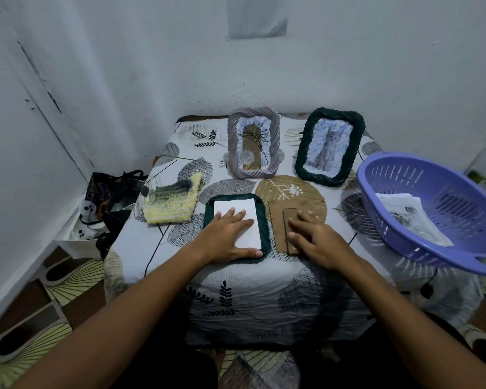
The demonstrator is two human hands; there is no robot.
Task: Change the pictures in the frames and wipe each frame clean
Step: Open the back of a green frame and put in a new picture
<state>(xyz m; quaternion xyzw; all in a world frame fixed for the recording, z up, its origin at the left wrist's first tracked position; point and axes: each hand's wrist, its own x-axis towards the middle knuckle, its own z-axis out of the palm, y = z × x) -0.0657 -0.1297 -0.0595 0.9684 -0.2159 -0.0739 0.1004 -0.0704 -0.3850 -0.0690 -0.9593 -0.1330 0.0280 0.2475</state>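
Observation:
A dark green rope frame (pixel 263 220) lies face down on the table with a white sheet (pixel 249 213) in its opening. My left hand (pixel 230 237) lies flat on that sheet, fingers straight, thumb along the frame's near edge. To its right lies the brown cardboard backing (pixel 281 223) with its stand flap. My right hand (pixel 317 240) rests on the backing, fingers bent over the flap. Two more frames stand at the back: a grey rope frame (pixel 232 147) and a dark green one (pixel 306 161), each holding a picture.
A yellow and grey knitted cloth (pixel 170 203) lies left of the flat frame. A purple slotted basket (pixel 432 214) with printed pictures (pixel 407 214) sits tilted at the right edge. Bags (pixel 107 197) stand on the floor left of the table (pixel 152 242), which is covered by a leaf-patterned cloth.

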